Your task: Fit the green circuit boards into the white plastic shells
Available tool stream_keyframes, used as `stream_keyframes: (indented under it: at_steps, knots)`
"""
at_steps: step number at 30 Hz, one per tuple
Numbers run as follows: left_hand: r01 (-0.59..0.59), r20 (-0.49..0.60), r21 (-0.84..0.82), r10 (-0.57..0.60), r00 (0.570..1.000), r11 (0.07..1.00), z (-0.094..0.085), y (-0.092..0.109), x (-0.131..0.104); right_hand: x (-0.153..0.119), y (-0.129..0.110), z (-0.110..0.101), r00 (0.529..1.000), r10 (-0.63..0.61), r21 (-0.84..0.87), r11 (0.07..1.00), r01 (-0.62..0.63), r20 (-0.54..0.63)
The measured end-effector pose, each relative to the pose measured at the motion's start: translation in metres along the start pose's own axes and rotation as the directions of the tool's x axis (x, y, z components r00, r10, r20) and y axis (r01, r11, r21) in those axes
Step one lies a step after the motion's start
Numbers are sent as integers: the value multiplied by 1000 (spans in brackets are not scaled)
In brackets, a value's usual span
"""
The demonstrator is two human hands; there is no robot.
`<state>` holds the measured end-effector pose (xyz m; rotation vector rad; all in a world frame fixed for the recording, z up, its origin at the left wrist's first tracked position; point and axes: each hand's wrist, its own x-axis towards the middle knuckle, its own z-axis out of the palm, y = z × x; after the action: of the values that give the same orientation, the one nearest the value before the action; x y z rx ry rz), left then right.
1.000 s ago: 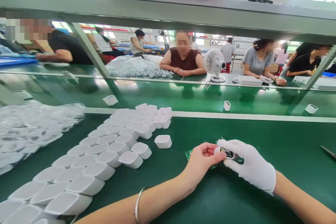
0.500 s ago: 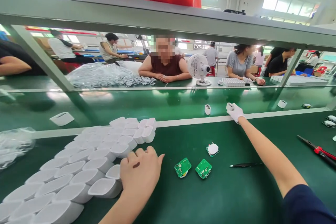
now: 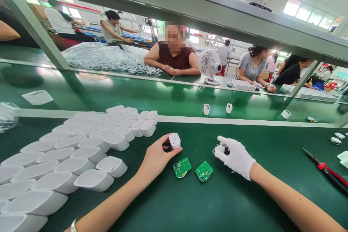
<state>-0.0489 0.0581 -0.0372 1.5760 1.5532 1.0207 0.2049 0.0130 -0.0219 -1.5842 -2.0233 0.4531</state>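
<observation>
My bare left hand (image 3: 160, 152) pinches a white plastic housing (image 3: 174, 140) with a small slot in its top, just above the green table. My right hand (image 3: 236, 155), in a white glove, has its thumb and fingers closed around a small circuit board (image 3: 214, 149), mostly hidden by the fingertips. Between the hands lie two green circuit boards, one on the left (image 3: 182, 168) and one on the right (image 3: 204, 172). Rows of white housings (image 3: 89, 156) stand close together to the left of my left hand.
Red-handled pliers (image 3: 323, 166) lie at the right. On the green strip beyond the pale line stand white housings, one (image 3: 206, 109) beside another (image 3: 229, 108). A shelf beam (image 3: 163, 11) crosses overhead. Co-workers sit opposite, near a white fan (image 3: 209, 66).
My left hand has lifted a housing away from the rows. My right hand has let go of a housing on the far strip and come back to the disc-topped circuit board. The view has tilted.
</observation>
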Motion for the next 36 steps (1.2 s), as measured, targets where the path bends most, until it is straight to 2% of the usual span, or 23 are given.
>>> stream_keyframes:
  at_steps: [3, 7, 9, 11, 14, 16, 22, 25, 27, 31, 34, 36]
  knots:
    - [-49, -19, -26, 49, 999, 998, 1, 6, -7, -2, 6, 0, 999, -23, 25, 999, 24, -24]
    - [-237, -50, -11, 237, 970, 971, 4, 22, -26, -5, 1, 2, 993, 22, 303, 953, 15, -117]
    - [-321, -38, 21, 321, 946, 947, 7, 29, -35, -10, -12, -1, 985, -9, 430, 899, 83, -173]
    - [-388, -19, 51, 390, 921, 920, 9, 34, -44, -19, -28, -7, 960, -131, 463, 854, 237, -249]
    - [-508, 28, 45, 507, 861, 860, 13, 34, -52, -32, -52, -15, 855, -360, 309, 821, 481, -374]
    - [-576, 54, 31, 574, 817, 817, 16, 32, -56, -37, -59, -16, 788, -464, 163, 811, 561, -405]
    - [-686, 38, 41, 685, 728, 726, 20, 30, -62, -36, -55, -10, 719, -581, 83, 753, 653, -381]
    - [-705, 44, 41, 704, 709, 708, 19, 30, -63, -33, -54, -11, 668, -651, -15, 720, 694, -360]
    - [-707, 49, 35, 706, 707, 706, 19, 30, -63, -32, -54, -11, 657, -678, -59, 709, 702, -328]
    - [-713, 53, 34, 711, 701, 700, 20, 27, -63, -33, -51, -6, 706, -669, -190, 743, 641, -233]
    - [-742, 47, 42, 741, 670, 669, 20, 25, -63, -34, -50, 0, 720, -653, -236, 757, 610, -234]
    - [-761, 48, 44, 760, 648, 647, 20, 23, -63, -33, -52, 1, 720, -655, -192, 755, 627, -227]
